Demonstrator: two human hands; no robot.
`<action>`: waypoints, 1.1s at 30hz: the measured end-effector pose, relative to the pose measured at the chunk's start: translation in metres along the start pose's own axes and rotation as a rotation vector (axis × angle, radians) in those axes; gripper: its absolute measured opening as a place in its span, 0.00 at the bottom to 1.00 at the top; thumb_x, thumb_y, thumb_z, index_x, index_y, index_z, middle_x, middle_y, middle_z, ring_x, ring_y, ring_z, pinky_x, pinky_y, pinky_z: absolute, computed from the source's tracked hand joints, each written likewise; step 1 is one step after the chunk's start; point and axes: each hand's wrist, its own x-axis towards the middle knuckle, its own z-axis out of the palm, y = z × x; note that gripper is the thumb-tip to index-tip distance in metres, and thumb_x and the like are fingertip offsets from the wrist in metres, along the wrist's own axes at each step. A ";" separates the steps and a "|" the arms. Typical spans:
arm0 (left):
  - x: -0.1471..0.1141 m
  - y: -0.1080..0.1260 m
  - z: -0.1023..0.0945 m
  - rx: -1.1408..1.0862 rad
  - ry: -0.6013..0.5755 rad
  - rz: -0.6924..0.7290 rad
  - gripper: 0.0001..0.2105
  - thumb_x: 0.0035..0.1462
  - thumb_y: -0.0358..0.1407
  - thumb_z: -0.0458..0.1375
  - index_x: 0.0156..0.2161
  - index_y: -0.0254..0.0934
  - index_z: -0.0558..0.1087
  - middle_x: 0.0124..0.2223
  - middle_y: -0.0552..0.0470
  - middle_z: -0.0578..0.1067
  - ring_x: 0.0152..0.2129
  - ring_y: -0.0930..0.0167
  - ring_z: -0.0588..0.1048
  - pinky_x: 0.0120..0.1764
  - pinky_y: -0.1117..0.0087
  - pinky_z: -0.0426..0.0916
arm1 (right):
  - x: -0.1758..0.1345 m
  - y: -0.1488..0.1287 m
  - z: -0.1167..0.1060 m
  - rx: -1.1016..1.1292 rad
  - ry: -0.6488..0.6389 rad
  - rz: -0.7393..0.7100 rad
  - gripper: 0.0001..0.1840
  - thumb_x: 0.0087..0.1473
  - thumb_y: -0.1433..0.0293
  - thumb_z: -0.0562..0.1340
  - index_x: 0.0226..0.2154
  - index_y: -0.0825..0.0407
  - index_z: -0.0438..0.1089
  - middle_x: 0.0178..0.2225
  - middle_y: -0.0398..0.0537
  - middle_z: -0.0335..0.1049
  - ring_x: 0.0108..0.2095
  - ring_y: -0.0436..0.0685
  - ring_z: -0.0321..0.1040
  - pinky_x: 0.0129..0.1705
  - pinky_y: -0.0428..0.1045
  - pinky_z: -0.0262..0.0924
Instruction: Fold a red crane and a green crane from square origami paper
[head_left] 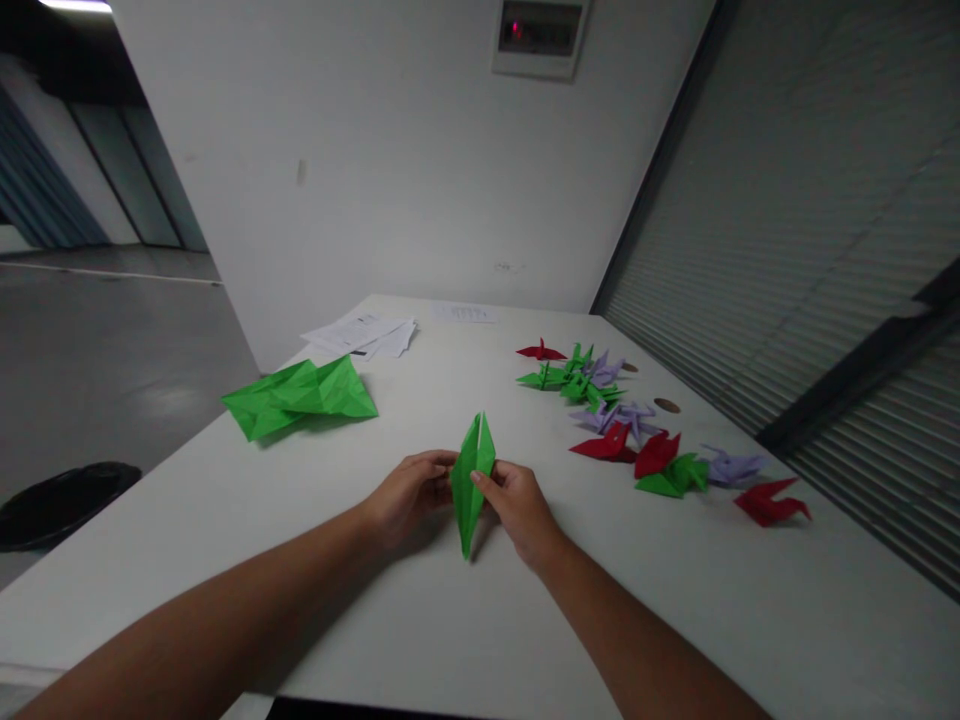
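Observation:
A green folded paper (466, 490), narrow and diamond-shaped with a slit at its upper end, is held upright just above the table. My left hand (411, 497) grips its left edge, the fingertips partly hidden behind the paper. On the other side, my right hand (523, 508) pinches it, thumb flat on the front face and fingers behind. To the left lie creased green paper sheets (300, 397), overlapping each other. Along the right side sit several folded paper cranes, among them a red crane (771, 502), a green crane (677, 475) and a purple crane (733, 466).
The white table (360, 620) runs up to a pale wall. Printed papers (364, 334) lie at its far left. A black-lined bin (67, 503) stands on the floor at left. Window blinds (817, 230) border the right edge, near a round hole (667, 405) in the tabletop.

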 end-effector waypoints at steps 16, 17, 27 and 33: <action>0.003 -0.007 -0.006 0.173 -0.015 0.072 0.19 0.46 0.39 0.75 0.42 0.33 0.79 0.36 0.47 0.79 0.33 0.68 0.78 0.42 0.63 0.72 | -0.003 -0.007 0.003 -0.085 -0.096 -0.047 0.20 0.50 0.53 0.69 0.33 0.55 0.80 0.29 0.49 0.78 0.28 0.57 0.72 0.29 0.49 0.65; 0.004 -0.007 -0.006 0.184 -0.017 0.075 0.19 0.46 0.39 0.75 0.41 0.33 0.79 0.35 0.47 0.79 0.32 0.68 0.78 0.42 0.63 0.72 | -0.003 -0.007 0.003 -0.078 -0.108 -0.048 0.20 0.50 0.53 0.69 0.34 0.54 0.80 0.30 0.49 0.79 0.30 0.58 0.72 0.30 0.50 0.66; 0.003 -0.003 -0.003 0.219 0.016 0.087 0.18 0.45 0.38 0.75 0.39 0.32 0.78 0.31 0.49 0.78 0.27 0.70 0.77 0.36 0.66 0.71 | -0.003 -0.004 0.004 -0.068 -0.167 -0.023 0.24 0.53 0.50 0.67 0.37 0.54 0.79 0.27 0.46 0.75 0.25 0.53 0.66 0.27 0.47 0.60; 0.004 -0.004 -0.003 0.271 0.059 0.130 0.17 0.42 0.34 0.76 0.37 0.31 0.78 0.30 0.50 0.78 0.26 0.71 0.75 0.35 0.68 0.69 | -0.004 -0.001 0.005 -0.114 -0.156 0.002 0.27 0.55 0.45 0.63 0.30 0.54 0.74 0.20 0.40 0.62 0.21 0.49 0.56 0.22 0.45 0.49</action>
